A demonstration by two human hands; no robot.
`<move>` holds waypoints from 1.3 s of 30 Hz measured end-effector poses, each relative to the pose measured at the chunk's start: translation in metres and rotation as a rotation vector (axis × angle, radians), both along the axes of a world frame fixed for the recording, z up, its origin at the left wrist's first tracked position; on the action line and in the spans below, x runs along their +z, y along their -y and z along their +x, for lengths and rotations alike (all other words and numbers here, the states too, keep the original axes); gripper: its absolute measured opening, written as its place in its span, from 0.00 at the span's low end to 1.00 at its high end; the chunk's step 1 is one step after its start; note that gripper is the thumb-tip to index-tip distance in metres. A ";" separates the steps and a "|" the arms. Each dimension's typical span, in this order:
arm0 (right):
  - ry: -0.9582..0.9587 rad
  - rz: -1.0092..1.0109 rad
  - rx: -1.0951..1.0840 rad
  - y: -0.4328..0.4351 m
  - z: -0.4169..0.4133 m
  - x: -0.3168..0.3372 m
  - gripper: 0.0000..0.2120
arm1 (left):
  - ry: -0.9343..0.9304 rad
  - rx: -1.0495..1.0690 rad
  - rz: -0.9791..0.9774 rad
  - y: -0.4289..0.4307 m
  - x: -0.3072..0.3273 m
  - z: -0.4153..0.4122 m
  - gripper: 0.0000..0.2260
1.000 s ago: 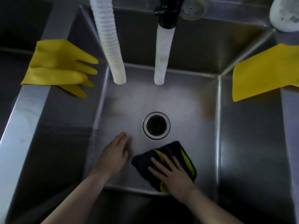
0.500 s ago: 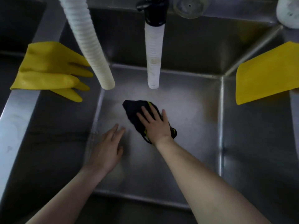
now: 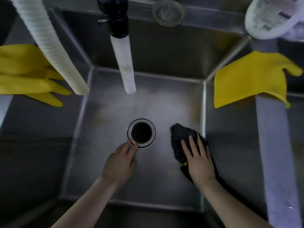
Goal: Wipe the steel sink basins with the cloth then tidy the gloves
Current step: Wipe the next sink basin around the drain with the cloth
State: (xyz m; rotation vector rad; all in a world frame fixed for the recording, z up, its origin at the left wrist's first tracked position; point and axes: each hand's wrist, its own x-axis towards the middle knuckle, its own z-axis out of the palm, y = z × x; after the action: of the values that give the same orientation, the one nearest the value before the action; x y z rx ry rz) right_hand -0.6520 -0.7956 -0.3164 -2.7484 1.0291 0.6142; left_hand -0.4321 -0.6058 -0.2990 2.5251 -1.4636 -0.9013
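I look down into a steel sink basin (image 3: 107, 178) with a round drain (image 3: 141, 133) in its floor. My right hand (image 3: 198, 159) presses flat on a dark cloth with a yellow edge (image 3: 180, 137) at the floor's right side, close to the right wall. My left hand (image 3: 120, 162) rests flat on the floor, fingertips touching the drain's rim, holding nothing. One yellow rubber glove (image 3: 26, 74) lies over the left divider. A second yellow glove (image 3: 250, 78) hangs over the right divider.
Two white ribbed hoses hang into the basin: one (image 3: 49, 45) from the upper left, one (image 3: 123, 66) from a black tap (image 3: 115, 15). A clear round stopper (image 3: 167, 13) and a white labelled jug (image 3: 271, 17) sit on the back ledge.
My right hand has swept the cloth from the floor's back left, near the hoses, to the right wall. My left hand has shifted to the drain. The view has moved closer.
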 end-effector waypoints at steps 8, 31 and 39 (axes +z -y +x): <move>-0.098 0.057 -0.115 -0.071 0.010 -0.002 0.26 | -0.002 -0.170 0.009 0.027 -0.016 -0.052 0.31; 0.176 0.136 0.021 -0.046 0.050 -0.012 0.36 | 0.057 -0.061 0.023 0.022 -0.008 -0.019 0.32; 0.130 0.072 -0.035 -0.027 0.048 -0.019 0.34 | 0.044 0.051 0.097 -0.018 -0.015 0.007 0.33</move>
State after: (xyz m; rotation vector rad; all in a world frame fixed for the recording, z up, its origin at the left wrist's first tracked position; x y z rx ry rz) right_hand -0.6039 -0.7690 -0.3357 -2.6621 1.0029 0.4523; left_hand -0.4253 -0.5881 -0.3138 2.6547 -1.3927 -0.9363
